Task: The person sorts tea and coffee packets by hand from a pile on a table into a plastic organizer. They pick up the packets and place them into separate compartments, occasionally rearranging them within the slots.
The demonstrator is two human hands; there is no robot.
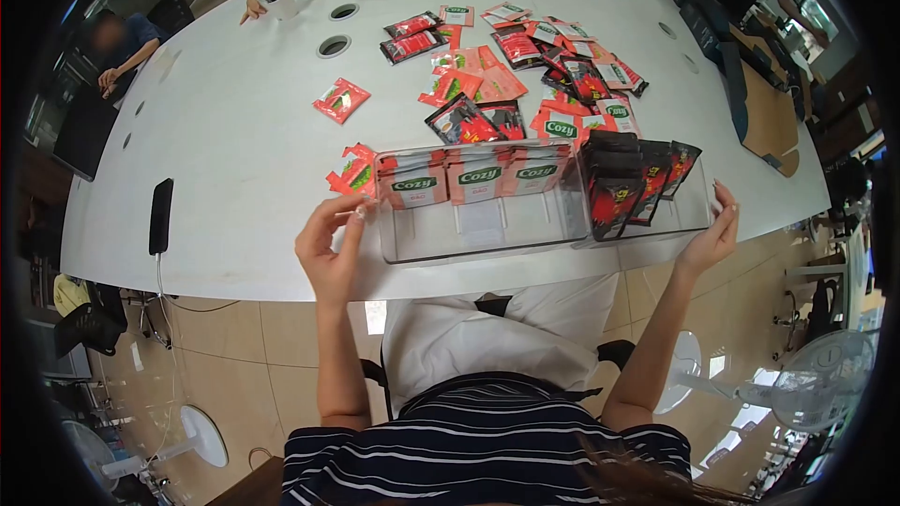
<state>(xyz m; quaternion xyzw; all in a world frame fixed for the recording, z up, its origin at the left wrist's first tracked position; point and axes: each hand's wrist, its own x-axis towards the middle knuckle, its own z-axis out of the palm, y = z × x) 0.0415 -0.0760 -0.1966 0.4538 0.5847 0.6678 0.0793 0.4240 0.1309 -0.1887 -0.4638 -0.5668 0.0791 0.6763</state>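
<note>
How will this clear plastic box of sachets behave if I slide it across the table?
The clear box looks rigid, so it would probably slide in one piece on the smooth table. Low and wide, it seems unlikely to tip. Its leaning black sachets may flop over.

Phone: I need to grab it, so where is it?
Head view: the phone lies near the table's front edge on the person's left, outboard of the left hand, its cable hanging down.

1 clear bin (487, 245), 2 hands (328, 248) (714, 227), 2 lg holes (333, 46) (344, 11)
</note>
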